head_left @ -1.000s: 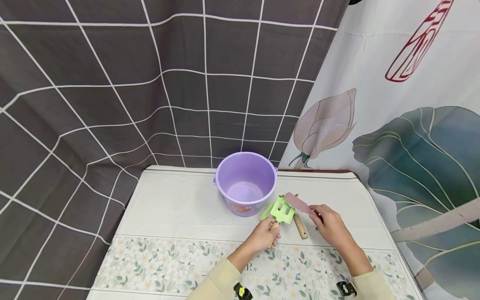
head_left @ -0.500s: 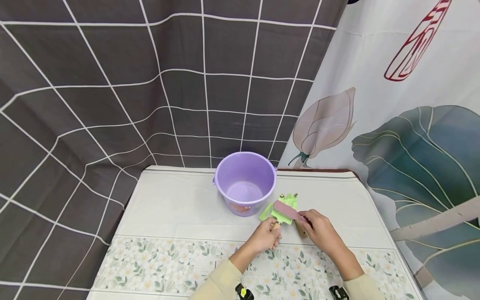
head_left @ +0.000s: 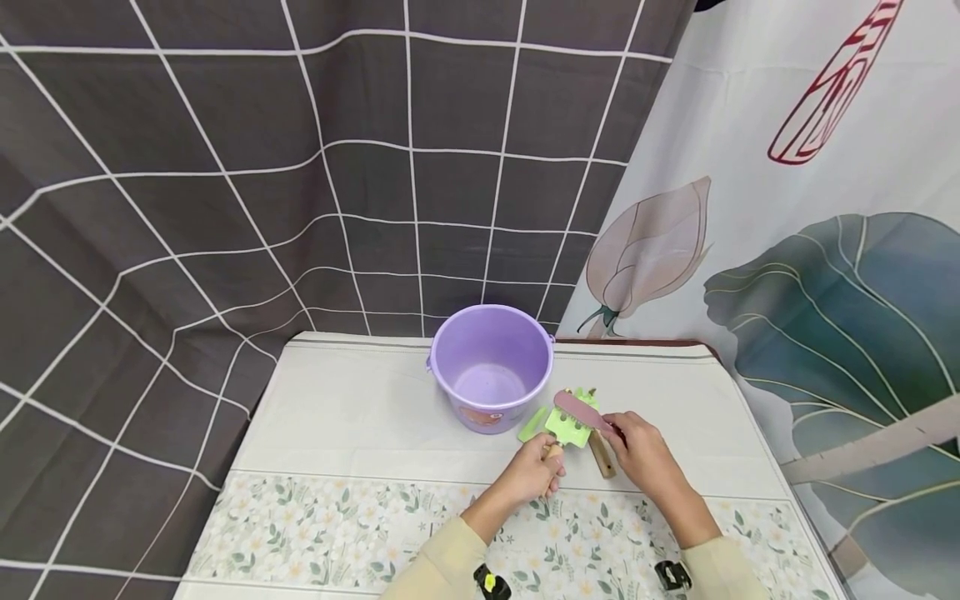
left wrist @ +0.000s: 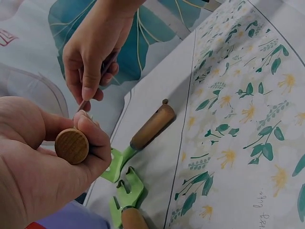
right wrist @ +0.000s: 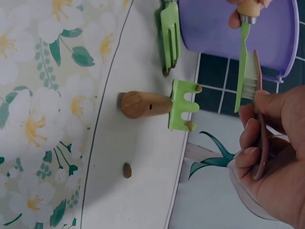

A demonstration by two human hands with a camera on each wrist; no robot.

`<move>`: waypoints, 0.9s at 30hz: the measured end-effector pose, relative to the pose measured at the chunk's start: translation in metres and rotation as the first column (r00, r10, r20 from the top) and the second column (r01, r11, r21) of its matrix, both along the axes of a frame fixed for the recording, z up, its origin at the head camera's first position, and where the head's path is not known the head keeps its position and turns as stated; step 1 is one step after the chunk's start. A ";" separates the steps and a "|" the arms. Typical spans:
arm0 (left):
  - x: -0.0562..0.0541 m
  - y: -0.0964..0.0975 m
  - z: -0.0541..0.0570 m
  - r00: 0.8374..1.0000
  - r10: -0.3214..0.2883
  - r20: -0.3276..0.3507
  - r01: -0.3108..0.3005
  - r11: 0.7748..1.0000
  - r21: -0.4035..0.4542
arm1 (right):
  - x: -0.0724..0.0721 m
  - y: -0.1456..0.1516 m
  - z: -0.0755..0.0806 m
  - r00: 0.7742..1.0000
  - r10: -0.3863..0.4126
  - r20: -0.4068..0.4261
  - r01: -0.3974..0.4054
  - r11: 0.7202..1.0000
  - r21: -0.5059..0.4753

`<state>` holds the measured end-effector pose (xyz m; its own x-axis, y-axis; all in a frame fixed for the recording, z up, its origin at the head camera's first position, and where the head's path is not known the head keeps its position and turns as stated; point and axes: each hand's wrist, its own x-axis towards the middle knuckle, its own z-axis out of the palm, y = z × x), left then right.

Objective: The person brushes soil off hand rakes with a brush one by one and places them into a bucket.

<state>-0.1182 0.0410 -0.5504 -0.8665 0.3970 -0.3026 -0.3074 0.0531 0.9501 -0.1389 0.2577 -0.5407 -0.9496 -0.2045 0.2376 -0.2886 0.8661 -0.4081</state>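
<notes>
My left hand (head_left: pixel 528 468) grips the round wooden handle (left wrist: pixel 71 146) of a green slotted garden hand tool (head_left: pixel 564 432), its head held above the table. My right hand (head_left: pixel 643 454) holds a pink brush (head_left: pixel 579 409) with white bristles. In the right wrist view the bristles (right wrist: pixel 249 78) touch the flat of the green head, seen edge-on. Beneath the hands lie a green hand rake (right wrist: pixel 181 106) with a wooden handle and a green hand fork (right wrist: pixel 170 38). Brown bits cling to the tips of both. The brush partly covers the held tool's head in the head view.
A purple bucket (head_left: pixel 491 321) stands at the table's back, just beyond the tools. One small brown lump (right wrist: pixel 127 170) lies on the white tablecloth (head_left: pixel 345 408). A dark checked curtain (head_left: pixel 360 192) and a printed white curtain (head_left: pixel 750 167) hang behind.
The brush has swept left and down across the green tool's head, then moved slightly back up and right. My left hand has barely moved, still gripping its tool.
</notes>
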 end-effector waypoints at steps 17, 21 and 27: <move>0.003 0.001 0.003 1.000 0.008 0.001 -0.008 1.000 0.011 | -0.009 0.002 0.001 0.997 -0.080 -0.011 0.080 0.997 -0.023; 0.004 0.000 0.002 1.000 0.013 -0.007 -0.013 1.000 0.009 | -0.010 0.002 0.002 0.995 -0.095 -0.015 0.094 0.995 -0.022; 0.004 0.000 0.000 1.000 -0.001 0.004 0.001 1.000 0.015 | -0.012 0.003 0.001 0.991 -0.133 -0.011 0.132 0.991 -0.014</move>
